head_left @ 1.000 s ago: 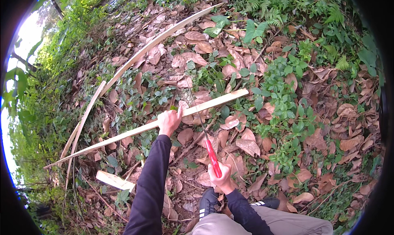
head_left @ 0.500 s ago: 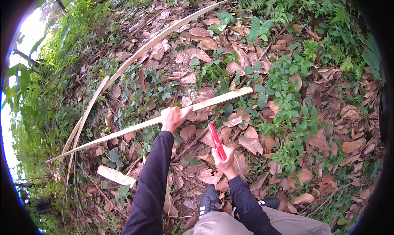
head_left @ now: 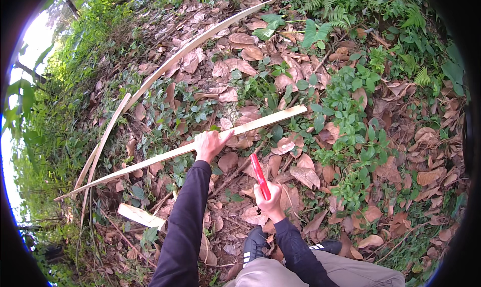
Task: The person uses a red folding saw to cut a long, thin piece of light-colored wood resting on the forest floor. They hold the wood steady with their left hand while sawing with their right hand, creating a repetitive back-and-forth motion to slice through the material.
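Note:
A long, pale wooden strip (head_left: 273, 118) slants across the middle of the view, its far right end raised toward the upper right. My left hand (head_left: 209, 145) is closed round the strip near its middle, thumb along the top. My right hand (head_left: 269, 202) grips the red handle (head_left: 259, 171) of what looks like a hand saw. Its thin blade points away from me toward the strip, just right of my left hand. Seen nearly edge-on, the blade is faint, and I cannot tell whether it touches the wood.
Two more long wooden strips (head_left: 188, 47) (head_left: 107, 131) lie at the left and back. A short wood block (head_left: 141, 216) rests left of my left forearm. Dry brown leaves (head_left: 305, 171), green plants (head_left: 345, 116) and ferns (head_left: 328, 4) cover the ground. My shoes (head_left: 255, 244) stand below my right hand.
My right hand has drawn the saw slightly toward me and to the left. My left hand keeps its hold on the strip in nearly the same place.

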A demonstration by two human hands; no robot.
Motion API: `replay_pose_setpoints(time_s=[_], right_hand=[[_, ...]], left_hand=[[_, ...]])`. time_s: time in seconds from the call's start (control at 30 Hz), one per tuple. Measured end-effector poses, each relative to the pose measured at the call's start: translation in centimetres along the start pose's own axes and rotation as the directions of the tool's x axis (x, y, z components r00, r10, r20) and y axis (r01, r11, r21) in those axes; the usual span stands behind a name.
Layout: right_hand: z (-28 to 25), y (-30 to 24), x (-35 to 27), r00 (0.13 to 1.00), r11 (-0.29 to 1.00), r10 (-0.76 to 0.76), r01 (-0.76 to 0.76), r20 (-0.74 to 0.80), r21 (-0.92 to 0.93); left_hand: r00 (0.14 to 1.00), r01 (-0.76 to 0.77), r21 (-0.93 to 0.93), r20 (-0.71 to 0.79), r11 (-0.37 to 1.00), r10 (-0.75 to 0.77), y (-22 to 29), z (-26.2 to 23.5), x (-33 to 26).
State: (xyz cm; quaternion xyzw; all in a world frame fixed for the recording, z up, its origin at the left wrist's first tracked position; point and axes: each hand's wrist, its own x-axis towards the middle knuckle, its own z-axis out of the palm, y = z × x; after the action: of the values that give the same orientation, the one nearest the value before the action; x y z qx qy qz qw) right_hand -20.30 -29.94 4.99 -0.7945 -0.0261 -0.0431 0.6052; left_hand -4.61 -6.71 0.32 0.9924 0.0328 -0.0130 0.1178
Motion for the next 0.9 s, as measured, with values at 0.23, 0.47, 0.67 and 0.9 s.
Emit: replay_pose_setpoints(time_s=[0.23,0.47,0.67,0.9], right_hand=[[0.0,-0.2,-0.5,0.999,1.000,-0.014,0.014,0.031,-0.005],[-1.9,-2.8,-1.9,0.998,0.991,0.059,-0.060,0.014,0.119],[-1.6,-1.4,-2.0,0.997,0.993,0.082,-0.082,0.007,0.087],[-3.3,-1.8,-2.9,0.995,0.988,0.098,-0.095,-0.023,0.122]], left_hand=[[0.998,-0.013,0.041,0.065,0.999,0.010,-0.2,0.4,-0.3],[1.000,0.011,0.071,0.019,0.997,-0.013,-0.7,0.7,0.1],[0.999,0.001,0.051,0.043,0.999,-0.003,-0.2,-0.4,0.7],[0.998,0.000,0.057,0.070,0.998,-0.004,-0.2,-0.2,0.6]])
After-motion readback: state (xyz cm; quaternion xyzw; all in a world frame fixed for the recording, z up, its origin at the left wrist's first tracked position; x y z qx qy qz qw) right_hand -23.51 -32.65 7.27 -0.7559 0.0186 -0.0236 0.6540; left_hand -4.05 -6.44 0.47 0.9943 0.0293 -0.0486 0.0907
